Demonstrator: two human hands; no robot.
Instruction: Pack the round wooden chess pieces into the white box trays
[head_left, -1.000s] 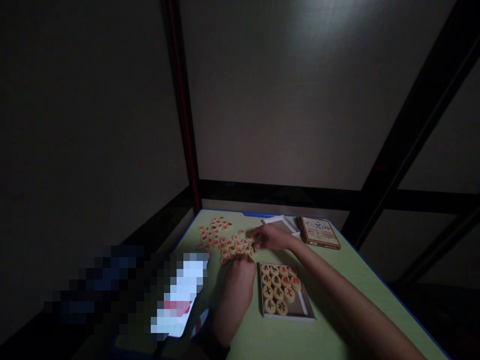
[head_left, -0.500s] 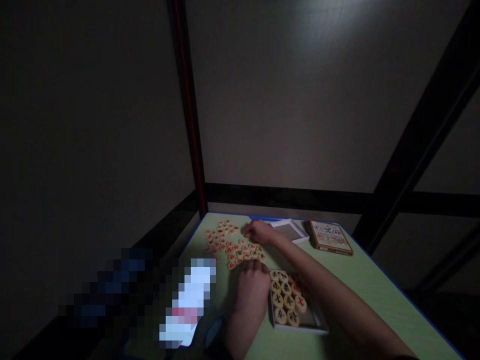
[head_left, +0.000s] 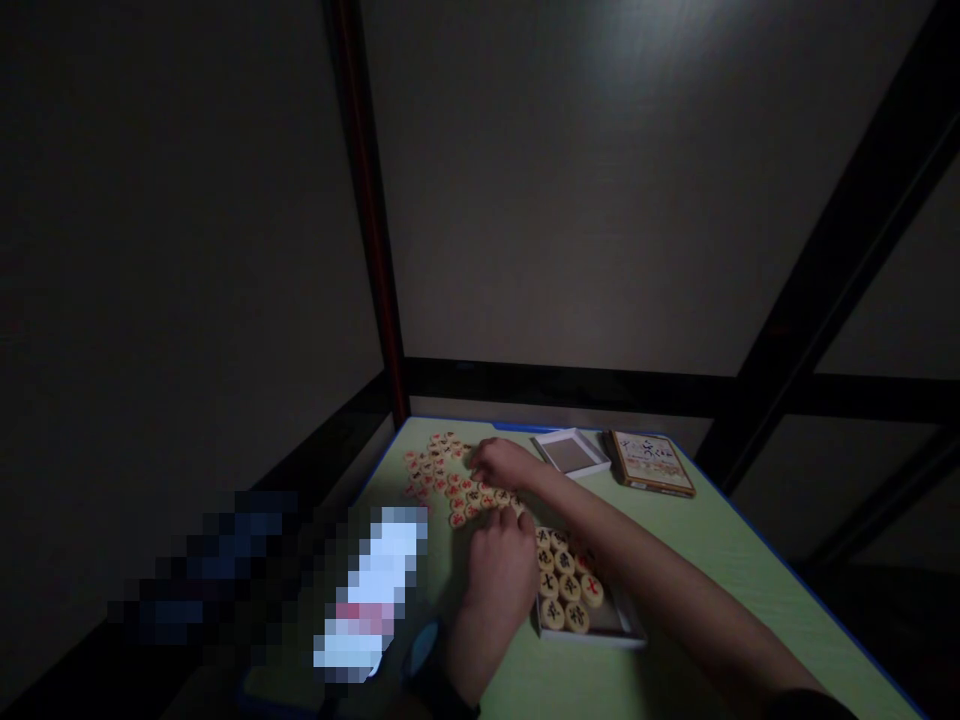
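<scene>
Many round wooden Chinese chess pieces [head_left: 455,490] with red or black characters lie in a loose spread on the green table. My right hand [head_left: 501,464] reaches over their right side, fingers bent down and closed at the pieces; its fingertips are partly hidden. Closer to me, my left hand [head_left: 504,560] is curled between the spread and an open white box [head_left: 592,636], its fingers together and their tips out of sight. Rows of chess pieces [head_left: 564,563] stand in that box, partly covered by my right forearm.
An open white tray or lid [head_left: 574,452] lies at the back of the table [head_left: 720,560]. To its right is a printed box cover [head_left: 651,463]. A pixelated bright phone-like object [head_left: 375,590] is at the left edge. Walls stand behind and left.
My right hand has shifted a little left and lower, onto the near pieces. My left hand stays by the box, slightly closer to it. The view has tilted slightly.
</scene>
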